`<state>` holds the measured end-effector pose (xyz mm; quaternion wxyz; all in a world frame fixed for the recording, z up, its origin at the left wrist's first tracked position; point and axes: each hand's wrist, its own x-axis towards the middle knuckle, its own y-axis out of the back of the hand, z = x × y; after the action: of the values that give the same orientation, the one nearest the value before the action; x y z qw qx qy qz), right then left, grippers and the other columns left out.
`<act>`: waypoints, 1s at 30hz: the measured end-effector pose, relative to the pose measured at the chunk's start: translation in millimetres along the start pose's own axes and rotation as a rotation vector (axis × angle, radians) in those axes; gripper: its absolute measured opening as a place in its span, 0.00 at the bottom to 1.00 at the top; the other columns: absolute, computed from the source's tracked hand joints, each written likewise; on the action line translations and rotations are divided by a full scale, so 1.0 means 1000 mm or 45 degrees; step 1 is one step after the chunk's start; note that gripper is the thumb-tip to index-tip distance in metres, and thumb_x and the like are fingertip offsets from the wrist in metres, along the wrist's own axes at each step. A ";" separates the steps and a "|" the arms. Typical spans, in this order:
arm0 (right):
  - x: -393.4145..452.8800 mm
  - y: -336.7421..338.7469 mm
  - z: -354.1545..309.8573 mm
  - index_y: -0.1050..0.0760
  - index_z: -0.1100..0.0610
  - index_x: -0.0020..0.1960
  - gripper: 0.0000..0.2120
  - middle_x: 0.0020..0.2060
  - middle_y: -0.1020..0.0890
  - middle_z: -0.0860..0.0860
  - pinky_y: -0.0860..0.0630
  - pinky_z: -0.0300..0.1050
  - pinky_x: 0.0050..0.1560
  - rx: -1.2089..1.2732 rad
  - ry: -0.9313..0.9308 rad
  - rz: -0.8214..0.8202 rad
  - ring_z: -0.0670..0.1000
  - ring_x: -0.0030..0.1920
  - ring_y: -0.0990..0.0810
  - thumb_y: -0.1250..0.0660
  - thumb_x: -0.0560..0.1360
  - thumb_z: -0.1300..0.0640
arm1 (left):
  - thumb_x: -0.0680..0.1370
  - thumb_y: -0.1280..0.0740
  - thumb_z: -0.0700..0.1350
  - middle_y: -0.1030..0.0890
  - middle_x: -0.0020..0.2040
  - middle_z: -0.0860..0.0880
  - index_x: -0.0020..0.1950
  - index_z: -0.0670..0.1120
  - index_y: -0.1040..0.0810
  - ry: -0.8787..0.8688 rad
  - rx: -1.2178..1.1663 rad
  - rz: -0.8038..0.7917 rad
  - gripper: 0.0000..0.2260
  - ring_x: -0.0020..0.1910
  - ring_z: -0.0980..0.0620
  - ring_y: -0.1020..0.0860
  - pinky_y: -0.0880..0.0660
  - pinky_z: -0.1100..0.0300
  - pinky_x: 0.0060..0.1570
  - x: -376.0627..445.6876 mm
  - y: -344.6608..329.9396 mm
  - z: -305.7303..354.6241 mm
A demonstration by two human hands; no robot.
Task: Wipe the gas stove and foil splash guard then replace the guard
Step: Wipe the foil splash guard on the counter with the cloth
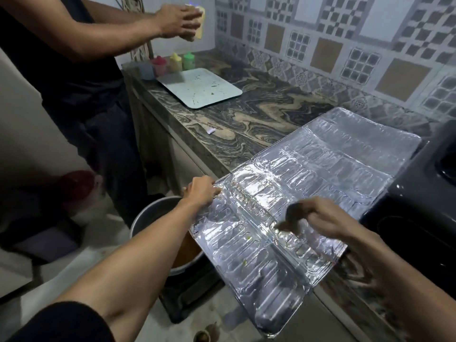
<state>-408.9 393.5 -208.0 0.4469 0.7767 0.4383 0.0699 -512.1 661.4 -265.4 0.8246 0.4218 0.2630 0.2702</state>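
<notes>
The foil splash guard (308, 183) lies unfolded and flat on the marble counter, its near panels hanging over the counter's front edge. My left hand (201, 191) grips the guard's left edge. My right hand (320, 218) holds a dark cloth (292, 217) bunched in its fingers and presses it on the foil near the middle fold; both are motion-blurred. A few small green specks sit on the near panel. The black gas stove (417, 201) stands on the right, with the guard's right edge against it.
Another person stands at the left, their hands (180, 21) around a yellow object. A pale tray (199, 87) and coloured containers (170, 64) sit at the counter's far end. A round pot (158, 213) stands on the floor under the guard's left corner.
</notes>
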 end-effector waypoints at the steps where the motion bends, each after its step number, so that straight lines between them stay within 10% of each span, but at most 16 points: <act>1: 0.005 -0.002 -0.011 0.20 0.52 0.56 0.17 0.55 0.17 0.49 0.32 0.50 0.67 0.075 0.069 0.076 0.49 0.58 0.22 0.42 0.73 0.52 | 0.78 0.32 0.51 0.19 0.58 0.44 0.60 0.45 0.20 -0.009 0.003 0.007 0.15 0.58 0.42 0.23 0.31 0.53 0.52 -0.001 0.002 0.001; 4: 0.027 -0.023 -0.049 0.26 0.50 0.65 0.19 0.60 0.22 0.45 0.31 0.50 0.64 0.159 0.225 0.302 0.48 0.58 0.25 0.40 0.78 0.66 | 0.78 0.33 0.50 0.20 0.59 0.43 0.61 0.44 0.20 -0.022 -0.018 0.004 0.14 0.59 0.42 0.23 0.29 0.51 0.57 -0.004 0.003 0.008; 13: 0.025 -0.087 -0.025 0.20 0.52 0.59 0.16 0.56 0.19 0.46 0.27 0.46 0.62 -0.593 0.554 0.015 0.48 0.58 0.23 0.38 0.74 0.57 | 0.77 0.40 0.38 0.19 0.47 0.41 0.47 0.43 0.18 -0.067 0.047 0.129 0.11 0.50 0.38 0.21 0.28 0.52 0.45 -0.007 -0.011 0.017; 21: -0.031 -0.030 -0.025 0.19 0.54 0.53 0.09 0.47 0.16 0.49 0.19 0.47 0.45 -0.774 -0.016 -0.563 0.49 0.45 0.18 0.35 0.76 0.56 | 0.78 0.40 0.36 0.19 0.43 0.44 0.46 0.43 0.18 -0.088 0.062 0.171 0.11 0.43 0.42 0.22 0.25 0.50 0.47 -0.001 -0.020 0.012; 26: -0.014 -0.045 -0.055 0.25 0.43 0.63 0.17 0.58 0.20 0.44 0.24 0.49 0.56 -0.227 0.178 -0.046 0.48 0.55 0.22 0.39 0.78 0.60 | 0.78 0.38 0.37 0.18 0.49 0.44 0.49 0.45 0.17 -0.105 0.082 0.178 0.10 0.48 0.41 0.21 0.24 0.45 0.55 0.001 -0.017 0.013; 30: -0.015 -0.096 -0.054 0.30 0.43 0.68 0.28 0.71 0.32 0.42 0.22 0.47 0.48 -0.549 0.425 -0.103 0.52 0.65 0.29 0.41 0.73 0.67 | 0.77 0.38 0.37 0.19 0.48 0.42 0.48 0.44 0.18 -0.152 0.186 0.170 0.09 0.49 0.38 0.21 0.24 0.47 0.51 0.002 -0.014 0.015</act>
<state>-504.1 436.9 -244.5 0.5259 0.6231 0.5117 0.2709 -497.9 647.3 -270.1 0.7859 0.5127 0.2038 0.2792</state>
